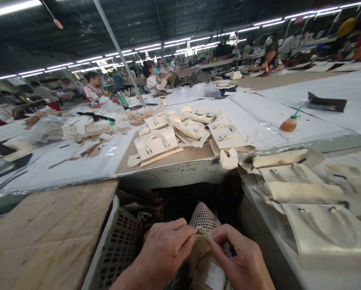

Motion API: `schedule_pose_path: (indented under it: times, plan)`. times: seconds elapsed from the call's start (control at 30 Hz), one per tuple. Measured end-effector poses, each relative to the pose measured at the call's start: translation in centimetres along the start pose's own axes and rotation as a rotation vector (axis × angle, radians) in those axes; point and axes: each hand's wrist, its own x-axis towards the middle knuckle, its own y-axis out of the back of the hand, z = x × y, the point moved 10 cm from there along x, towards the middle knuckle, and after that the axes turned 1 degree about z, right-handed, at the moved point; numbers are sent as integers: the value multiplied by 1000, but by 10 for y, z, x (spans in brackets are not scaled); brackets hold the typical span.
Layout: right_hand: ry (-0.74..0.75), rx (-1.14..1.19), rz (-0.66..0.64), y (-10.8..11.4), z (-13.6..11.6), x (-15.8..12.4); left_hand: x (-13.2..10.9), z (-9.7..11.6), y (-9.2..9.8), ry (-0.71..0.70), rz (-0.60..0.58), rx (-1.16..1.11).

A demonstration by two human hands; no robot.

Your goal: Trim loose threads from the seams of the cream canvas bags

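Between my two hands, low in the middle of the view, is a beige fabric piece (200, 257) with a white label on it. My left hand (168, 249) pinches its upper edge from the left, thumb against fingers. From the right, my right hand (239, 255) pinches the same edge. The two hands are a small gap apart, above a checked cloth (203, 215) over my lap. The lower part of the piece runs out of view.
Cream bag panels with handles (156, 141) lie on the white-covered table (253, 117); more (325, 227) fill the right bench. A glue bottle (289, 123) stands right. Left are a wooden board (47, 229) and a plastic basket (117, 241). Several people work beyond.
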Motion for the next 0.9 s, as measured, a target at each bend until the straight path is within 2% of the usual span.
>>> schedule_pose_path:
  times: [0.2, 0.37, 0.47, 0.67, 0.73, 0.9]
  plan:
    - [-23, -15, 5, 1, 5, 0, 0, 10, 3, -116, 50, 74]
    - [-43, -40, 1, 1, 9, -1, 1, 12, 4, -154, 97, 63]
    - [-24, -40, 5, 1, 7, -1, 5, 8, 4, -114, 77, 35]
    - [-8, -42, 29, 2, 6, 1, 8, -13, 0, 137, 50, -141]
    - [-12, -37, 27, 1, 6, 1, 9, -14, 0, 145, 66, -187]
    - [-25, -38, 15, 0, 8, 2, 13, -9, 1, 55, 106, -236]
